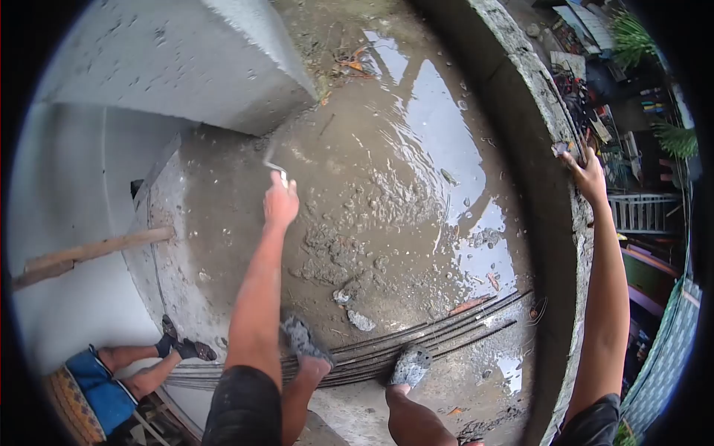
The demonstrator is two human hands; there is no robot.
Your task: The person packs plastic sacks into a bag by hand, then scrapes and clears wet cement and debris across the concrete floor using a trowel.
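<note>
Floor (353,141): wet and grey through the middle of the frame, water pooled right of centre; I read open room there.
Wall (539,89): rough top edge running from upper centre down the right side, bounding that room.
Column (178,67): upper left, closing that side.
Bars (375,355): long bundle slanting across lower centre, beside the feet.
Right hand (587,177): on the wall's edge, fingers partly spread; any grip, I cannot tell.
Left hand (280,203): closed around the trowel (283,176).
Trowel: left of centre, long axis roughly upright, pointing toward the column's lower corner.
</note>
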